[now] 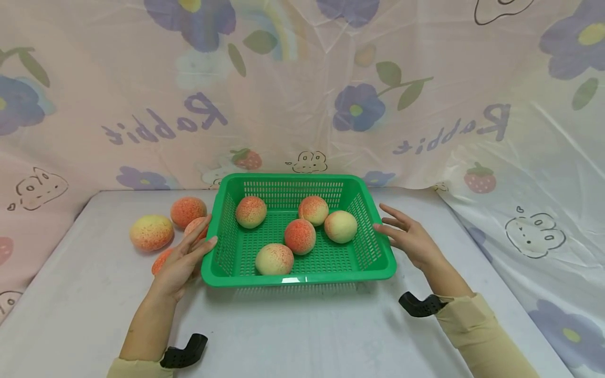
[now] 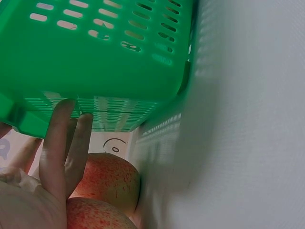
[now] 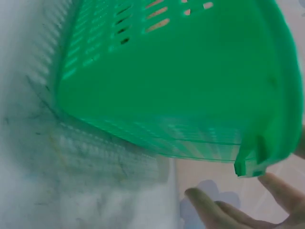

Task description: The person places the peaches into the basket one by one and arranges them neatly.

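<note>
- Touching the left side of the green basket (image 1: 340, 276): left hand (image 1: 181, 266), fingers straight, thumb apart from them at the rim.
- Right hand (image 1: 410, 240) at the basket's right side; thumb tip at the rim, fingers straight and spread, not curled round it.
- Basket near the counter's (image 1: 302, 336) far edge, roughly midway between its left and right edges. Can't tell if the base sits fully flat.
- Five peaches inside: blush peach (image 1: 251, 212) by the basket's back left corner; two-tone peach (image 1: 313, 209) toward the back edge, right of middle; pale peach (image 1: 341, 227) near the right wall; red peach (image 1: 300, 237) about central; cream peach (image 1: 274, 259) by the front edge, left of middle.
- Four more loose on the counter, toward its far left corner: yellow peach (image 1: 152, 232) nearest the left edge, orange peach (image 1: 188, 212) nearest the far edge, plus two half-hidden peaches (image 1: 162, 260) behind the left hand.
- Black wrist device (image 1: 184, 353) on each forearm, by the beige sleeves (image 1: 472, 317).
- Printed cloth (image 1: 283, 131) behind the far edge: flowers, rabbits, strawberries, mirrored "Rabbit" lettering.
</note>
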Motion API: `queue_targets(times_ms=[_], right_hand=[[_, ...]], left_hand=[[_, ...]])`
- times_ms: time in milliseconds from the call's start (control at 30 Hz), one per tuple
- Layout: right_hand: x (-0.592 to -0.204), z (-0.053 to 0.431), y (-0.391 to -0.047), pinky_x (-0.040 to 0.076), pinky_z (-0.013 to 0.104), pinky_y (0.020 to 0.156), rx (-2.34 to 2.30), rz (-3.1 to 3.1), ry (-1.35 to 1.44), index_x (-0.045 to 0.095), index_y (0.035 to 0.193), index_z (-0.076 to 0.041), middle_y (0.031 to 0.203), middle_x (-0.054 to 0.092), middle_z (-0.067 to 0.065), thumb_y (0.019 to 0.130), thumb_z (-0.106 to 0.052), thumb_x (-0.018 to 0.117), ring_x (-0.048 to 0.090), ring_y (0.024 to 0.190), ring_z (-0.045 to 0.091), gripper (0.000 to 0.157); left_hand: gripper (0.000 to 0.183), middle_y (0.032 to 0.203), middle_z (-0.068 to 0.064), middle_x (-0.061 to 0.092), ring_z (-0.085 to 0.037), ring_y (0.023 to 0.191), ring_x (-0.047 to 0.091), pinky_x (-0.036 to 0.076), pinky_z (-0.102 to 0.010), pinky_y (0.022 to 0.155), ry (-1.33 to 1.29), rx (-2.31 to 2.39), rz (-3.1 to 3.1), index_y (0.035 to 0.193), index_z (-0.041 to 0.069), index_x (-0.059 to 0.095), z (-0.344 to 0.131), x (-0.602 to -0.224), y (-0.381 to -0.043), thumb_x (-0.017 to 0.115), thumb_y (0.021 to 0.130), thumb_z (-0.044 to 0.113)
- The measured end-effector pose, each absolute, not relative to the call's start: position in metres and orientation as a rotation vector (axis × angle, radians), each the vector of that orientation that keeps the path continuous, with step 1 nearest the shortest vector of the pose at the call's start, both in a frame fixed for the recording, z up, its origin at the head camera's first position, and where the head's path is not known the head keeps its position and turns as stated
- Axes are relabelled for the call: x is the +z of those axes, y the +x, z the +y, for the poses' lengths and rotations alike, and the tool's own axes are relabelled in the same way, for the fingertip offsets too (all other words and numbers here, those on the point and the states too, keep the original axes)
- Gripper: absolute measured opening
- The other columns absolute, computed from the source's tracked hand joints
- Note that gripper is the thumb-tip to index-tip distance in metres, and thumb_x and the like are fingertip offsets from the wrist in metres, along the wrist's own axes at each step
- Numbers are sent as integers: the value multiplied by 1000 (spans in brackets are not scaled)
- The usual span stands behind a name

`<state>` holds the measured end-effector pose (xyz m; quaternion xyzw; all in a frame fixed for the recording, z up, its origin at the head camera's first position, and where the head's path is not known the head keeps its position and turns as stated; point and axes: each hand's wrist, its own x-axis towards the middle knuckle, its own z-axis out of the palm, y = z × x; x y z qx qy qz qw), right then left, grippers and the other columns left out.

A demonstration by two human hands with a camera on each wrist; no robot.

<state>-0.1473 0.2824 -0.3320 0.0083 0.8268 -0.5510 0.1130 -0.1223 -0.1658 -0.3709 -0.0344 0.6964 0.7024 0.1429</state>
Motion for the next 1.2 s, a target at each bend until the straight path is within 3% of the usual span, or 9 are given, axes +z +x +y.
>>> queue_targets(times_ms=[133, 233, 333, 533, 733, 900, 1067, 1200], right_hand=[[-338, 281, -149, 35, 57, 105, -1633, 2388, 33, 16, 155, -21, 153, 21, 27, 96, -34, 59, 38, 133, 42, 74], [-343, 281, -152, 50, 44, 92, -1668, 2325, 45, 14, 155, -25, 148, 29, 29, 99, -30, 55, 57, 115, 32, 70], [-347, 280, -153, 56, 36, 80, -1720, 2262, 50, 12, 155, -28, 142, 38, 31, 101, -25, 51, 66, 98, 22, 67], [-351, 278, -154, 56, 36, 79, -1776, 2201, 61, 12, 155, -32, 137, 45, 27, 100, -26, 53, 68, 94, 17, 68], [-354, 278, -156, 57, 36, 76, -1844, 2155, 97, 18, 154, -33, 115, 61, 10, 97, -25, 58, 69, 85, 15, 70], [-357, 277, -157, 57, 35, 75, -1877, 2127, 102, 20, 153, -33, 111, 61, 4, 96, -24, 61, 69, 84, 14, 71], [-358, 278, -157, 57, 36, 77, -1870, 2135, 114, 20, 153, -35, 119, 57, 8, 96, -24, 60, 69, 87, 15, 70], [-357, 279, -156, 57, 36, 78, -1866, 2142, 120, 20, 153, -35, 120, 56, 9, 96, -24, 60, 69, 87, 15, 70]], left_hand=[[65, 152, -17, 27, 2, 98, 55, 48, -24, 80, -102, 2030, 2010, 153, 38, 16, -165, -372, -122, 52, 99, 36], [65, 154, -17, 26, 2, 100, 54, 47, -24, 80, -100, 2023, 2011, 153, 38, 16, -165, -373, -122, 53, 99, 36], [65, 155, -17, 24, 2, 104, 51, 46, -23, 83, -86, 2009, 2023, 153, 39, 16, -164, -372, -122, 53, 99, 37], [66, 154, -19, 25, 2, 104, 51, 46, -22, 84, -58, 1973, 2061, 154, 36, 14, -165, -369, -123, 51, 99, 37], [67, 155, -24, 21, 1, 102, 54, 49, -22, 82, -16, 1968, 2055, 154, 35, 12, -168, -368, -126, 50, 100, 37], [68, 154, -26, 22, -3, 103, 57, 51, -23, 81, 22, 1950, 2067, 155, 32, 9, -170, -366, -125, 50, 100, 36], [70, 144, -27, 36, -4, 99, 60, 51, -20, 79, -13, 1888, 2181, 155, 30, 15, -168, -361, -121, 54, 97, 39], [67, 133, -16, 51, -4, 97, 57, 49, -18, 72, -110, 1772, 2397, 151, 27, 30, -166, -358, -117, 58, 93, 47]])
